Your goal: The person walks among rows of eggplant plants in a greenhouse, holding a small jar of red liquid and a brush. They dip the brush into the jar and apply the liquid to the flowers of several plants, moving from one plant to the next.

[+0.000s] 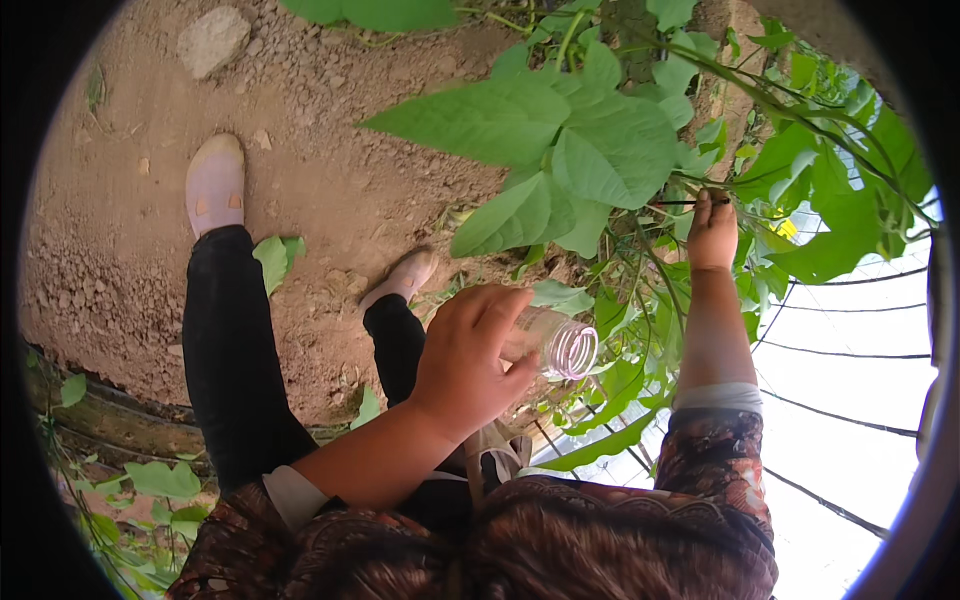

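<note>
My left hand [472, 352] is wrapped around a small clear bottle [559, 341]. The bottle lies tilted on its side, its uncapped, threaded mouth pointing right; what it contains, if anything, cannot be made out. Farther right, my right hand [712, 232] pinches a thin, dark, stick-like tool [679, 202] between thumb and fingers. This tool points left among the stems, and its tip is too small to identify. Broad green leaves [517, 124] of a climbing plant, probably a bean, spread just left of my right hand.
Vine stems [795, 112] cross above my right hand. Bare soil [330, 172] with clods and a large stone [214, 41] lies at left, under my shoes [217, 180]. Behind the plants is a translucent sheet wall [840, 390] with dark ribs. More plants [161, 480] grow at lower left.
</note>
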Tool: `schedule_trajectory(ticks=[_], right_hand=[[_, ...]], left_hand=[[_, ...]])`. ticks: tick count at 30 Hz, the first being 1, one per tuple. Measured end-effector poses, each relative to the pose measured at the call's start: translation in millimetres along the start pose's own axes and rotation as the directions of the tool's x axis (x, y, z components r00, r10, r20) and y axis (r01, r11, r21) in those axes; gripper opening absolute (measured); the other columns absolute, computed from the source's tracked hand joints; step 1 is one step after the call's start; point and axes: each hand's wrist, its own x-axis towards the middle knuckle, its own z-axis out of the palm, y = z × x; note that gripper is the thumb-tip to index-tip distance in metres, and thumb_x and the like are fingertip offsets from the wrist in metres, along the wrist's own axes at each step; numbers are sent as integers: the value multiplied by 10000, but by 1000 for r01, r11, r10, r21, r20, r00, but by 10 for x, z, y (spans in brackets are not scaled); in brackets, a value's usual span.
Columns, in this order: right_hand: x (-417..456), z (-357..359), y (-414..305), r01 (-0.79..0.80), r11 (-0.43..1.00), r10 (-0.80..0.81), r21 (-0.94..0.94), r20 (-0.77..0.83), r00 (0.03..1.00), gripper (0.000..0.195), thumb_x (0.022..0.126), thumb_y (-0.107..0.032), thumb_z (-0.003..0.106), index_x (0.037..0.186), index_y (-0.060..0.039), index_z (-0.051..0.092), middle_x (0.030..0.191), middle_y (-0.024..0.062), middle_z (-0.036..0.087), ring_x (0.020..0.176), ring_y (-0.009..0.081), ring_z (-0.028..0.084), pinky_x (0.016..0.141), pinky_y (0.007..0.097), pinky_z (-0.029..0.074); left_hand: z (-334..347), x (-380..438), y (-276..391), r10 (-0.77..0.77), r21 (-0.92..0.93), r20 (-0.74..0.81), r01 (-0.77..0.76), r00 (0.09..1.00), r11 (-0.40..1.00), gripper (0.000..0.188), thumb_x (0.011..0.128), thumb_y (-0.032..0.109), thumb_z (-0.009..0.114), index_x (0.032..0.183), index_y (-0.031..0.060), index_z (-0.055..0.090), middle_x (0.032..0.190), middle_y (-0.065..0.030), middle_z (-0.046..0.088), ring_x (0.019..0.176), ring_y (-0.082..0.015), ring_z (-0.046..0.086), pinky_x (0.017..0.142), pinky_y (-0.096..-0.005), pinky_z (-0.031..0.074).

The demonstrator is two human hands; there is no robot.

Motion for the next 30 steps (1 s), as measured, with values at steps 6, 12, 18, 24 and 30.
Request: schedule_trajectory(ticks=[6, 12, 18, 24, 30], right_hand=[[-336, -670, -605, 72, 983, -80, 168, 41, 996, 95, 919, -93, 512, 940, -18, 566, 798, 177, 579, 729, 363, 555, 640, 433, 438], [-684, -1545, -1353, 375, 830, -348, 413, -140, 927, 155, 907, -148, 474, 872, -3, 516, 752, 143, 534, 645, 269, 511, 589, 366, 415], [-825, -2248, -1825, 337, 347, 101, 875, -393, 914, 357, 959, -393, 490, 764, -105, 410, 665, 13, 362, 625, 149, 354, 593, 293, 310], [-586, -2229, -2283, 241, 163, -86, 957, -230, 969, 360, 960, -405, 488, 778, -108, 396, 697, 9, 365, 636, 144, 317, 587, 298, 274], [-599, -1886, -2466, 325, 379, -257, 867, -238, 936, 265, 945, -296, 524, 831, -56, 525, 697, 119, 563, 599, 215, 538, 516, 318, 431]], left_hand=[[-11, 32, 55, 14, -56, -78, -19, 997, 998, 575, 619, 84, 760, 1146, 56, 531, 1109, -150, 569, 1030, -354, 544, 901, -447, 444], [-114, 78, 80, 72, -51, -232, -86, 970, 995, 689, 585, 45, 804, 1197, 48, 488, 1129, -157, 540, 1018, -325, 548, 873, -392, 454], [-291, 142, 66, -81, -180, -439, 0, 895, 984, 683, 638, 36, 803, 1231, 50, 464, 1186, -153, 499, 1043, -321, 535, 892, -393, 448], [-451, 164, 45, -17, -43, -484, -5, 875, 999, 658, 657, 46, 799, 1227, 51, 472, 1231, -162, 462, 1122, -319, 488, 953, -391, 409], [-498, 123, 108, -24, -18, -503, 17, 864, 1000, 639, 570, 15, 734, 1170, 72, 520, 1199, -167, 495, 1121, -398, 473, 964, -491, 387]])
